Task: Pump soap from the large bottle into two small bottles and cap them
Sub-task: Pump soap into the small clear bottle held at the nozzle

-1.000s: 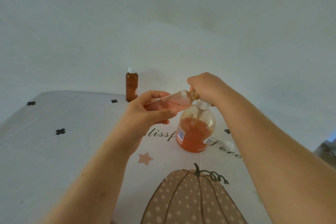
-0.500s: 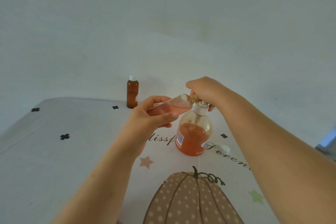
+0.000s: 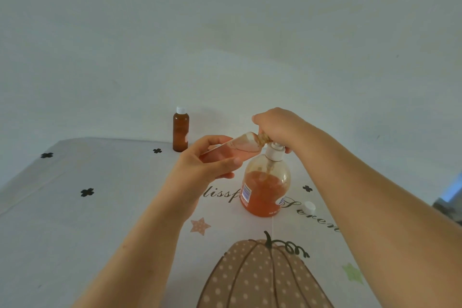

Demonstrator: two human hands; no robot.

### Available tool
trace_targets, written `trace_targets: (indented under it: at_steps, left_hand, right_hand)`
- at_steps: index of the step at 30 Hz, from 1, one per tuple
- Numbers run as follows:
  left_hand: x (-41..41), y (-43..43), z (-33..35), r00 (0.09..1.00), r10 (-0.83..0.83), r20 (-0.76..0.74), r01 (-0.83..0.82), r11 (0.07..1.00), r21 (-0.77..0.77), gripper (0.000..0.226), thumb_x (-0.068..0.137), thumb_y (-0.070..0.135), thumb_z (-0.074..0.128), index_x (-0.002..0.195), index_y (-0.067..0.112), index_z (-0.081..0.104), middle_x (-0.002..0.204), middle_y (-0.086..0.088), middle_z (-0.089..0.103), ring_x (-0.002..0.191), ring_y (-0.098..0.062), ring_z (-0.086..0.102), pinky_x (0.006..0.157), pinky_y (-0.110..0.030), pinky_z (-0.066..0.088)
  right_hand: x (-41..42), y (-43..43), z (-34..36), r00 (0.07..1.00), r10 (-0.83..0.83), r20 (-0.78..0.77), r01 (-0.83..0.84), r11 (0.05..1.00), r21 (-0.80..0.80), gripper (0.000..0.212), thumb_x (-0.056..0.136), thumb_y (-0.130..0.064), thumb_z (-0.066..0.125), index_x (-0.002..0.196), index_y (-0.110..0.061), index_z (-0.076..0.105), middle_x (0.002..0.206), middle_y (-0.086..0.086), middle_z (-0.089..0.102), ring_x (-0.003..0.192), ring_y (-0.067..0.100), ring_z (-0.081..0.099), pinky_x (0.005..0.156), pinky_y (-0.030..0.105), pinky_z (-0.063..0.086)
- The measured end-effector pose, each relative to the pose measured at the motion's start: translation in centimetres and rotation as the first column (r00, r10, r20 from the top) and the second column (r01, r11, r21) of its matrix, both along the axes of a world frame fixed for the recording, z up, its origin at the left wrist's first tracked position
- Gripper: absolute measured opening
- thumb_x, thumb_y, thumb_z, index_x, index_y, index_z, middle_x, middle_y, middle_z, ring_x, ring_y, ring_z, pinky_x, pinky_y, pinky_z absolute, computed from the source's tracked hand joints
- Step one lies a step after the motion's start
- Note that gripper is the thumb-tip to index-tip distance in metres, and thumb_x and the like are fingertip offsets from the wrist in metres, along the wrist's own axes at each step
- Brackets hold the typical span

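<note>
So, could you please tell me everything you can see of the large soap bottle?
The large soap bottle is a rounded, clear plastic pump bottle standing upright on the tablecloth, roughly half full of orange soap, with residue clouding its upper walls. A white collar and pump top it, and a dip tube runs down inside. It bears a blue and white label on its left and a small sticker low on the right. The right hand covers the pump head; the left hand holds a small bottle tilted to the spout.
</note>
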State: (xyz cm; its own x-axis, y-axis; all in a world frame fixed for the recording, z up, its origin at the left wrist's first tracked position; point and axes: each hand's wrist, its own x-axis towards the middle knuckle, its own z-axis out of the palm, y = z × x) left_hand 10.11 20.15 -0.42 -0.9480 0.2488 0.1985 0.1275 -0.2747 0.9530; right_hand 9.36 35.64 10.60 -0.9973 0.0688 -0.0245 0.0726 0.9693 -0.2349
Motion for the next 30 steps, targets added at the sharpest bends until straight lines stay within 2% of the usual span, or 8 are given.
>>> trace_targets:
  at_steps: [2, 5, 10, 17, 21, 24, 27, 30]
  left_hand:
    - [-0.1, -0.1, 0.0, 1.0, -0.003, -0.003, 0.003, 1.0, -0.014, 0.037, 0.075, 0.002, 0.08, 0.109, 0.011, 0.069, 0.094, -0.001, 0.077, 0.087, -0.021, 0.071, 0.082, -0.036, 0.06]
    - [-0.2, -0.1, -0.2, 1.0, -0.01, 0.002, 0.01, 1.0, -0.021, 0.04, 0.075, 0.001, 0.08, 0.112, 0.011, 0.069, 0.092, 0.0, 0.077, 0.087, -0.02, 0.072, 0.081, -0.035, 0.06]
    - [-0.6, -0.1, -0.5, 0.999, -0.03, 0.021, 0.031, 0.999, -0.014, 0.045, 0.067, 0.006, 0.082, 0.11, 0.011, 0.069, 0.089, 0.001, 0.076, 0.082, -0.016, 0.072, 0.081, -0.034, 0.06]
    - [-0.4, -0.1, -0.6, 0.999, -0.024, 0.028, 0.025, 0.999, -0.02, 0.041, 0.074, 0.0, 0.079, 0.112, 0.011, 0.068, 0.092, -0.001, 0.076, 0.083, -0.016, 0.072, 0.079, -0.032, 0.058]
    - [-0.1, -0.1, -0.3, 1.0, -0.024, 0.016, 0.025, 0.999, -0.027, 0.04, 0.077, -0.001, 0.078, 0.114, 0.01, 0.067, 0.091, 0.001, 0.077, 0.085, -0.017, 0.072, 0.084, -0.036, 0.06]
    - [0.3, 0.0, -0.1, 1.0, -0.023, 0.014, 0.023, 1.0, -0.005, 0.039, 0.074, 0.002, 0.08, 0.11, 0.012, 0.068, 0.088, 0.004, 0.077, 0.084, -0.018, 0.071, 0.086, -0.039, 0.06]
    - [0.6, 0.2, 0.2, 1.0, -0.02, 0.013, 0.019, 1.0, 0.022, 0.043, 0.063, 0.015, 0.083, 0.103, 0.017, 0.07, 0.091, 0.002, 0.077, 0.082, -0.018, 0.07, 0.083, -0.038, 0.058]
    - [0.8, 0.5, 0.5, 1.0, -0.027, 0.007, 0.026, 0.999, 0.045, 0.044, 0.059, 0.016, 0.081, 0.101, 0.016, 0.069, 0.088, 0.002, 0.077, 0.079, -0.016, 0.069, 0.08, -0.036, 0.055]
  right_hand:
    - [0.1, 0.1, -0.2, 1.0, 0.014, -0.005, -0.013, 0.999, 0.042, 0.017, 0.102, -0.009, 0.039, 0.096, -0.007, 0.055, 0.083, 0.01, 0.054, 0.076, 0.022, 0.05, 0.065, 0.029, 0.043]
    - [0.0, 0.2, -0.7, 1.0, -0.007, -0.013, 0.008, 0.998, 0.06, 0.024, 0.102, -0.009, 0.039, 0.11, -0.002, 0.061, 0.099, 0.017, 0.056, 0.086, 0.022, 0.047, 0.077, 0.031, 0.042]
    - [-0.6, 0.3, -1.4, 0.999, -0.016, -0.034, 0.018, 0.999, 0.034, 0.029, 0.102, -0.009, 0.038, 0.116, 0.001, 0.061, 0.095, 0.012, 0.051, 0.086, 0.023, 0.047, 0.083, 0.034, 0.045]
    - [-0.6, 0.5, -1.7, 0.998, -0.041, -0.053, 0.04, 0.999, -0.009, 0.031, 0.102, -0.008, 0.037, 0.119, 0.001, 0.061, 0.095, 0.012, 0.051, 0.085, 0.023, 0.046, 0.079, 0.033, 0.043]
    - [0.0, 0.2, -1.3, 0.993, -0.112, -0.041, 0.108, 0.989, -0.106, 0.03, 0.102, -0.009, 0.037, 0.119, 0.001, 0.06, 0.095, 0.012, 0.05, 0.085, 0.023, 0.046, 0.08, 0.035, 0.045]
    - [-0.5, 0.2, -1.0, 0.987, -0.161, -0.026, 0.158, 0.982, -0.107, 0.03, 0.099, -0.017, 0.039, 0.108, -0.003, 0.064, 0.09, 0.01, 0.055, 0.076, 0.026, 0.049, 0.077, 0.037, 0.048]
    - [-0.7, 0.2, -0.2, 0.97, -0.241, -0.003, 0.238, 0.961, -0.139, 0.038, 0.092, -0.031, 0.038, 0.085, -0.008, 0.067, 0.07, 0.008, 0.059, 0.058, 0.023, 0.051, 0.065, 0.031, 0.043]
    - [-0.5, 0.3, 0.3, 0.976, -0.217, 0.019, 0.218, 0.967, -0.132, 0.044, 0.098, -0.031, 0.033, 0.084, -0.004, 0.064, 0.068, 0.011, 0.059, 0.052, 0.023, 0.051, 0.058, 0.028, 0.042]
